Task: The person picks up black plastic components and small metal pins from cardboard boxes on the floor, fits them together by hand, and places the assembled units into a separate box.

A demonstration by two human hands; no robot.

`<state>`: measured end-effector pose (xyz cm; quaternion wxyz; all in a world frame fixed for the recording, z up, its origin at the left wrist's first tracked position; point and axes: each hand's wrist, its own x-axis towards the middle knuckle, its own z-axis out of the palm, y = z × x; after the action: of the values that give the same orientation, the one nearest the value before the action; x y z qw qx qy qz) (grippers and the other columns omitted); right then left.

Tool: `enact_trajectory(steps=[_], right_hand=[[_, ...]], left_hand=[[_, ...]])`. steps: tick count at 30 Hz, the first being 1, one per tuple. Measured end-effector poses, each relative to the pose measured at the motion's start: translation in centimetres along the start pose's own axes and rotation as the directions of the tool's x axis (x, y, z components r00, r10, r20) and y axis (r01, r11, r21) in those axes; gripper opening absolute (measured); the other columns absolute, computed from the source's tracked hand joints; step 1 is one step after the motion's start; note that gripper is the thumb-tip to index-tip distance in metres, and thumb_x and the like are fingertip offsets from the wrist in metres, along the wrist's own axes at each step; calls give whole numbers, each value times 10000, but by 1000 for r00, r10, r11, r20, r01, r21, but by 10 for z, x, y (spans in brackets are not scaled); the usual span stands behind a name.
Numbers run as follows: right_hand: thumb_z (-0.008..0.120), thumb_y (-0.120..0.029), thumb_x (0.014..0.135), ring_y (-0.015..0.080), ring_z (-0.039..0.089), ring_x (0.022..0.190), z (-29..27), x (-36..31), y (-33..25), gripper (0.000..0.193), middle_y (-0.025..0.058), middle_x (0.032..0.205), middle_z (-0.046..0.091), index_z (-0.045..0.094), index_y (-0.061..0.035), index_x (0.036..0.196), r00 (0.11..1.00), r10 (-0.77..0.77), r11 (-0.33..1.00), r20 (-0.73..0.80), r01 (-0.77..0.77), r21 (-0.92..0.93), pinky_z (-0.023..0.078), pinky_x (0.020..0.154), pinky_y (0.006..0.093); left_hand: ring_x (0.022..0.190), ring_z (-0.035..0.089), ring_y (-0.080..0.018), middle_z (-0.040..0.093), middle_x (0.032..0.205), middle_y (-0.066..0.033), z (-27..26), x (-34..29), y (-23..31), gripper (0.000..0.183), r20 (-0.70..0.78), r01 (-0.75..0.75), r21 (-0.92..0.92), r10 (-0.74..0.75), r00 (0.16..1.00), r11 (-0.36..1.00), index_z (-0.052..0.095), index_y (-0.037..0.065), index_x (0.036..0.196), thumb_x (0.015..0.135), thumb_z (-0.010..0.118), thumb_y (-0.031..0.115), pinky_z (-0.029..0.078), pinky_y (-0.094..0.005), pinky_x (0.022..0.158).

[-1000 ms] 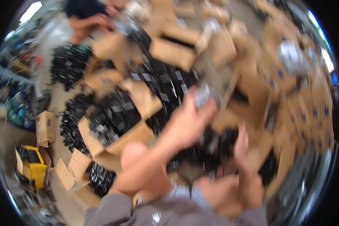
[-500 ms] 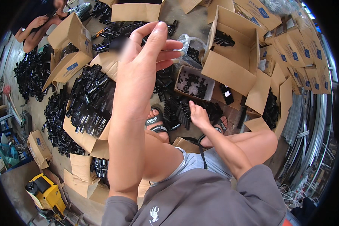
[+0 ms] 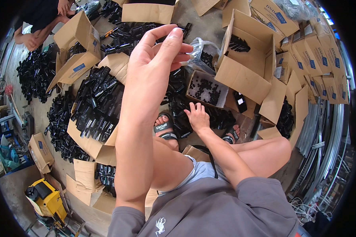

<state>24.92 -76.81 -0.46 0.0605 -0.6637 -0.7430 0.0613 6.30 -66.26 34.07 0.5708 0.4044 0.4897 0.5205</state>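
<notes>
My left hand [image 3: 158,51] is raised high in front of me, its fingers loosely bent and apart, with nothing visible in it. The inner palm is partly hidden. Down between my feet, my right hand [image 3: 198,117] has spread fingers over a pile of black plastic parts [image 3: 180,118]. Whether its fingertips touch them I cannot tell. Just beyond it stands a small open box [image 3: 221,99] with small black pieces [image 3: 205,90] inside. A clear plastic bag [image 3: 199,45] lies behind that box.
A large open carton [image 3: 245,75] holds some black parts at the right. Left of me, black tubular parts [image 3: 97,102] heap over another carton. Stacked cartons [image 3: 312,59] and metal profiles [image 3: 324,146] line the right side. A yellow machine [image 3: 49,199] stands lower left; another person sits upper left.
My right hand has shifted slightly left, its fingers spreading from a more closed shape. My left hand stays raised. The other person's hands have moved.
</notes>
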Motion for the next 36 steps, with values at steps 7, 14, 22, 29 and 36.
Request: enact_trajectory(steps=[7, 14, 22, 29, 36], right_hand=[[567, -342, 1024, 386, 647, 1081, -21, -31, 29, 385, 173, 1184, 644, 565, -69, 1296, 899, 427, 832, 93, -431, 349, 530, 893, 502], [596, -250, 967, 366, 696, 972, -10, -45, 107, 293, 179, 1011, 729, 626, -43, 1173, 538, 826, 368, 168, -740, 563, 526, 881, 475], [786, -385, 793, 405, 682, 1065, -39, -63, 136, 457, 229, 1104, 723, 678, -56, 1091, 567, 747, 529, 347, -823, 208, 521, 954, 476], [569, -379, 978, 461, 678, 1074, -32, -65, 91, 412, 291, 1111, 710, 642, -17, 1159, 482, 808, 452, 339, -876, 169, 525, 946, 542], [484, -306, 1035, 211, 675, 761, -60, -80, 113, 343, 100, 816, 692, 685, -46, 941, 216, 523, -434, 824, -765, 476, 541, 688, 348]], left_hand=[[997, 693, -153, 738, 1071, -88, 5, -4, -1, 440, 42, -24, 42, 22, 999, 999, 605, 45, 1345, 1053, 575, 373, 497, -302, 930], [1006, 687, -156, 730, 1082, -92, 14, -3, -4, 432, 84, -39, 86, 31, 996, 996, 602, 36, 1351, 1058, 562, 352, 499, -314, 946], [1013, 676, -169, 719, 1103, -109, 24, 0, -5, 423, 54, -32, 148, 25, 998, 988, 615, 33, 1348, 1059, 554, 335, 501, -341, 971], [997, 671, -155, 722, 1064, -86, 36, 1, -12, 422, 110, -56, 239, 30, 993, 969, 609, 24, 1344, 1060, 567, 333, 502, -316, 955], [940, 665, -125, 713, 986, -94, 42, -1, -24, 376, 167, -106, 284, 60, 984, 953, 622, -23, 1289, 1013, 676, 227, 526, -282, 849]])
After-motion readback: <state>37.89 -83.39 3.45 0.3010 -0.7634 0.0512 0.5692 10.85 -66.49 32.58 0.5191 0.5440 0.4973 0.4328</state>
